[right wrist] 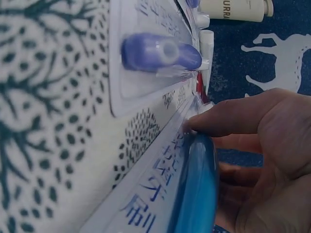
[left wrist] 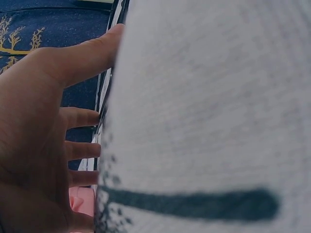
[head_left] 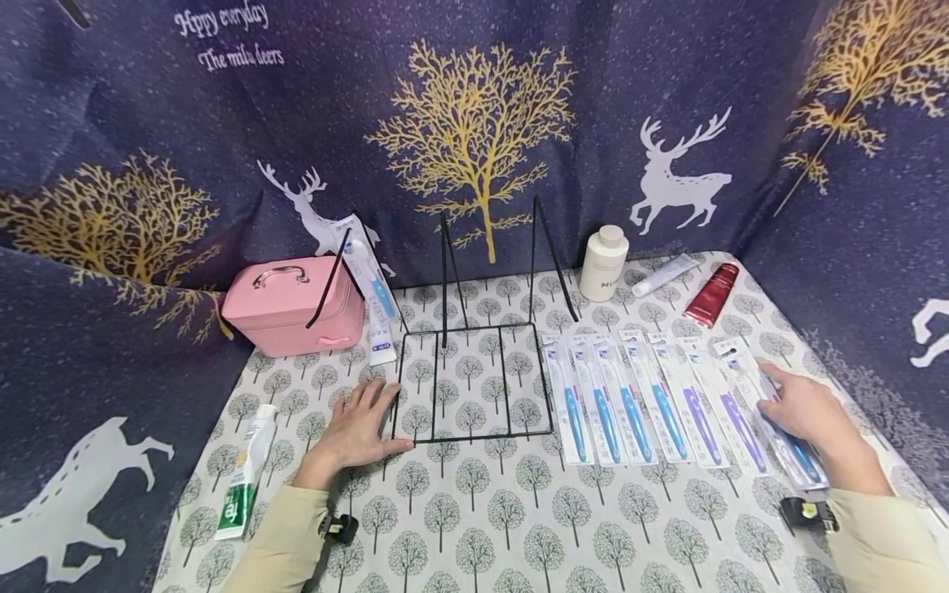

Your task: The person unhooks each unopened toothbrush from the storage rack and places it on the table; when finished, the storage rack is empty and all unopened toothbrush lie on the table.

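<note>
A row of packaged toothbrushes (head_left: pixel 604 412), some with blue handles and some purple, lies right of a black wire rack (head_left: pixel 474 438). At the row's right end my right hand (head_left: pixel 811 412) pinches a blue toothbrush in its clear pack (right wrist: pixel 197 189), thumb on the near side and fingers along the far edge. The pack lies close to the cloth; whether it is lifted I cannot tell. My left hand (head_left: pixel 354 428) rests with spread fingers at the rack's front left corner, the thumb touching the wire. One packaged toothbrush (head_left: pixel 371 280) leans upright in the rack's left slot.
Left of the rack are a pink case (head_left: pixel 289 309) and a green-and-white toothpaste tube (head_left: pixel 247 473). A white-and-blue tube (head_left: pixel 381 342) stands at the rack's left side. Behind the row are a cream bottle (head_left: pixel 604 263), a white tube (head_left: pixel 665 275) and a red tube (head_left: pixel 712 295).
</note>
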The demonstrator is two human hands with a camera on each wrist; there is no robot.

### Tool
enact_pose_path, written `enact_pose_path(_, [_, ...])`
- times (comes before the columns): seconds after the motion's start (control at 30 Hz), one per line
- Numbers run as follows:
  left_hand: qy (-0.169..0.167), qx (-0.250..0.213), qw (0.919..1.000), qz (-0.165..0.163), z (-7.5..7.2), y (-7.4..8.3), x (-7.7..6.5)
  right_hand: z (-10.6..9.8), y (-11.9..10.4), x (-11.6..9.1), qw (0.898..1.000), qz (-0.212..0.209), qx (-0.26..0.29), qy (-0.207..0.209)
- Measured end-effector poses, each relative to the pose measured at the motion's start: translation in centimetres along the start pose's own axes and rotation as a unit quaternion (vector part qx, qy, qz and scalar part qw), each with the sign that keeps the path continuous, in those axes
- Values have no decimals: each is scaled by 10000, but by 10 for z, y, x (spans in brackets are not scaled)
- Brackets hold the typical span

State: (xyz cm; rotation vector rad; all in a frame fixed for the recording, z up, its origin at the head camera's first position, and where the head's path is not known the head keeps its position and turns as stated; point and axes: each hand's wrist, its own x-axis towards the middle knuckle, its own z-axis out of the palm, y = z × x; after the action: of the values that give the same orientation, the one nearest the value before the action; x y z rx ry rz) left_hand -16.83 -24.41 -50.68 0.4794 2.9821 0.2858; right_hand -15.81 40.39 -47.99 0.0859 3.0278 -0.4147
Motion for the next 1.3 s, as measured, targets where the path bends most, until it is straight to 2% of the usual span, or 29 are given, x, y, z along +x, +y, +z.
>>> enact_pose_path(0.13, [15, -2, 10000, -13, 2, -1, 0, -1, -3, -1, 9998, 24, -167, 72])
enact_pose_path(0.47, [38, 81, 10000, -4, 2, -1, -1, -1, -5, 0, 9985, 363, -306, -274])
enact_pose_path(0.6, [9, 114, 9999, -10, 2, 0, -1, -1, -5, 1, 9988, 329, -288, -235])
enact_pose_path(0.73, [-55, 64, 10000, -32, 1, 1, -1, -2, -8, 0, 9996, 161, -149, 161])
enact_pose_path(0.97, [-101, 42, 9999, -51, -2, 1, -2, -3, -38, 2, 9927, -390, 356, 1085])
enact_pose_path(1.1, [-91, 66, 9999, -58, -1, 0, -1, -2, -61, 6, 9863, -666, 721, 1328])
enact_pose_path(1.3, [-112, 87, 9999, -65, 0, 0, 0, 5, -98, 13, 9752, -1089, 1358, 1367])
